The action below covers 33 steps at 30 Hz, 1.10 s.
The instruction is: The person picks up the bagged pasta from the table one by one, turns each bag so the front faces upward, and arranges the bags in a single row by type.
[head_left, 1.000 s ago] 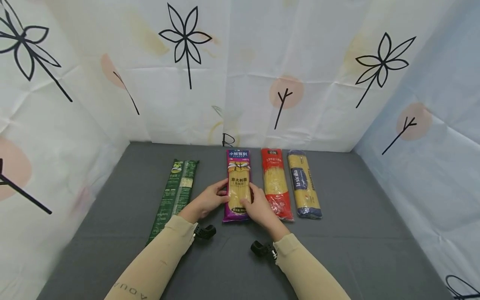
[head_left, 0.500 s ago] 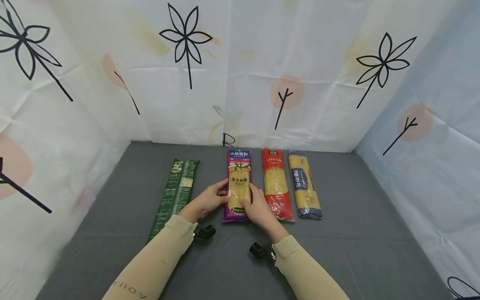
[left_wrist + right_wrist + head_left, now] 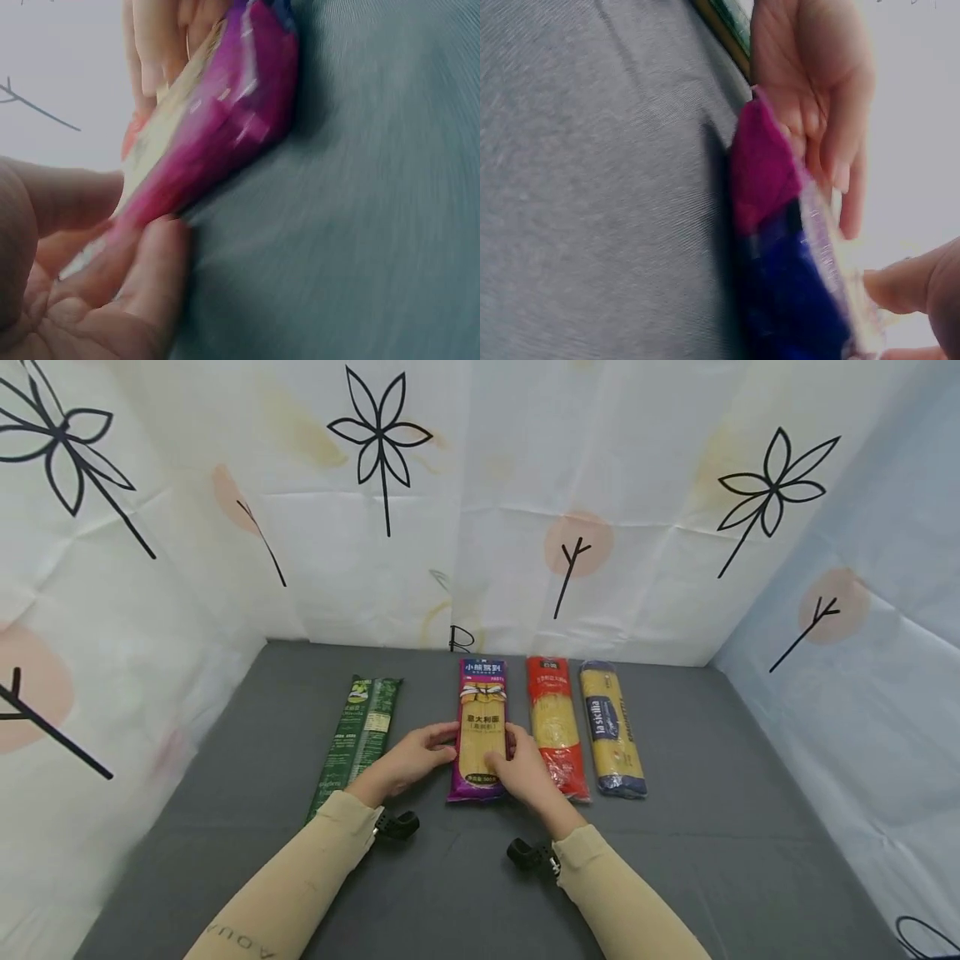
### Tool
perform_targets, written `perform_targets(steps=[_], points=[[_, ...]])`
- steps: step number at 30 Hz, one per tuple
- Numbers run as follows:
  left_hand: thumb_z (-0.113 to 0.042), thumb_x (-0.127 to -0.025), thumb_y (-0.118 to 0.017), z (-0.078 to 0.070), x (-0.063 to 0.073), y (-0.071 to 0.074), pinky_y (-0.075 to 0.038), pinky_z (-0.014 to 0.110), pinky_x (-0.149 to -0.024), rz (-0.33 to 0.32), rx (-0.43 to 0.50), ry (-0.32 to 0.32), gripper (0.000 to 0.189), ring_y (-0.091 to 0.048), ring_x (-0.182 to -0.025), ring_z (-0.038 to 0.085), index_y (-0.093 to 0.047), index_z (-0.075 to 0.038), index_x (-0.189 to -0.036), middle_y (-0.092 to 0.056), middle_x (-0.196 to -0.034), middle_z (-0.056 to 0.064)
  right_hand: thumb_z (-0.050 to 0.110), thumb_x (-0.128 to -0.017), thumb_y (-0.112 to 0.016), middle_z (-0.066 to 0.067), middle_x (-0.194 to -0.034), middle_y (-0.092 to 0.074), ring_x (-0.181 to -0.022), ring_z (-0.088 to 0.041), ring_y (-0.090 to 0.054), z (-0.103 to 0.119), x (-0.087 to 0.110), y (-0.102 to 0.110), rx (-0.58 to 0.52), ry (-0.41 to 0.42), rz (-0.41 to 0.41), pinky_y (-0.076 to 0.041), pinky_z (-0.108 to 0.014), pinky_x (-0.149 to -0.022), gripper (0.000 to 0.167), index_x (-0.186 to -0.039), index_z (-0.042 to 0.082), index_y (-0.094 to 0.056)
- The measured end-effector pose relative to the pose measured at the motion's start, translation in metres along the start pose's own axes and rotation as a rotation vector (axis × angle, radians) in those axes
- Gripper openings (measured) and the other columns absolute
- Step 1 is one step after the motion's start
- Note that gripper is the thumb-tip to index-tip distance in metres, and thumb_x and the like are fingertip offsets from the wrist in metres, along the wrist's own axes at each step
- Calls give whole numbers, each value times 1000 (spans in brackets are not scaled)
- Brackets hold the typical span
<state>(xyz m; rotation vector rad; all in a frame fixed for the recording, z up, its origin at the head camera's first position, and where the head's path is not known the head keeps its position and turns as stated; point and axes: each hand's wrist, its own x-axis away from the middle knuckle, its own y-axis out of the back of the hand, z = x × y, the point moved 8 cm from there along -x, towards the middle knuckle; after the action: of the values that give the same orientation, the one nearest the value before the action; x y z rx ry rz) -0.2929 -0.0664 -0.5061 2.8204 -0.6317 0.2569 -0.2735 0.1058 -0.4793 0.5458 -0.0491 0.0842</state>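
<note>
A purple-and-yellow pack of spaghetti (image 3: 482, 693) lies lengthwise in the middle of the table, between both hands. On its left edge my left hand (image 3: 408, 764) holds the lower half with thumb and fingertips. My right hand (image 3: 531, 770) grips the opposite edge, thumb on the front face and fingers curled at the side. The left wrist view shows the pack's purple end (image 3: 247, 97) tilted, with the left thumb (image 3: 79, 199) at its edge. In the right wrist view, the blue and magenta side (image 3: 780, 262) is blurred and the right thumb (image 3: 900, 289) touches the front.
A green spaghetti pack (image 3: 360, 735) lies slanted at left, partly under the left forearm. To the right are a red-and-yellow pack (image 3: 555, 718) and a blue-and-yellow pack (image 3: 611, 727). Patterned white cloth (image 3: 495, 560) borders the grey table (image 3: 712, 827) at the back and sides.
The head view has shifted slightly, moving the whole scene a little right. The left wrist has drawn slightly left, away from the pack; both hands remain at its edges.
</note>
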Motion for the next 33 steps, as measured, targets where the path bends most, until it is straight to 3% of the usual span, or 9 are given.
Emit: perform_targets(steps=[5,8,12,16,22,30,33], points=[[-15,-100,-54,-26,18,23,-47,44,-95,33,-219,-123,39,-53,-123,28,-53,-13,-139,-55,-135,7,24,-93,-66,-16,-130,-46,-115,-29,-48,25,11,1,11,120,-96,-45,-47,-93,57,-141,3,-43],[-16,-101,-53,-43,25,45,-47,48,-93,-24,-301,-194,36,-54,-120,30,-55,-12,-137,-57,-133,9,28,-94,-65,-14,-131,-47,-117,-29,-47,43,22,-10,-32,209,-72,-42,-48,-96,54,-139,5,-46],[-20,-101,-53,-50,28,78,-48,48,-90,-135,-340,-233,35,-55,-116,29,-56,-14,-136,-56,-132,9,32,-94,-65,-10,-131,-50,-114,-29,-51,58,33,-28,-121,276,2,-43,-45,-97,53,-137,8,-48],[-23,-101,-54,-47,28,104,-48,48,-88,-226,-370,-225,38,-54,-115,29,-54,-13,-138,-55,-133,11,34,-94,-65,-9,-128,-53,-110,-25,-55,63,39,-49,-215,261,112,-47,-40,-92,50,-136,13,-48],[-23,-101,-54,-35,22,127,-46,51,-91,-301,-412,-173,40,-50,-119,34,-52,-14,-140,-50,-138,12,38,-93,-65,-12,-130,-52,-107,-18,-56,60,47,-87,-263,183,281,-48,-34,-87,55,-139,13,-47],[-22,-101,-54,-13,7,147,-45,56,-88,-289,-468,-109,48,-44,-126,42,-43,-12,-146,-34,-150,18,35,-92,-67,-10,-129,-52,-106,-19,-56,71,48,-114,-265,163,343,-49,-28,-84,60,-141,9,-45],[-22,-101,-53,-6,-3,152,-42,59,-93,-239,-486,-76,54,-38,-130,43,-35,-11,-151,-26,-155,18,32,-91,-69,-9,-127,-54,-104,-17,-57,70,48,-122,-257,157,374,-49,-26,-83,61,-142,7,-44]])
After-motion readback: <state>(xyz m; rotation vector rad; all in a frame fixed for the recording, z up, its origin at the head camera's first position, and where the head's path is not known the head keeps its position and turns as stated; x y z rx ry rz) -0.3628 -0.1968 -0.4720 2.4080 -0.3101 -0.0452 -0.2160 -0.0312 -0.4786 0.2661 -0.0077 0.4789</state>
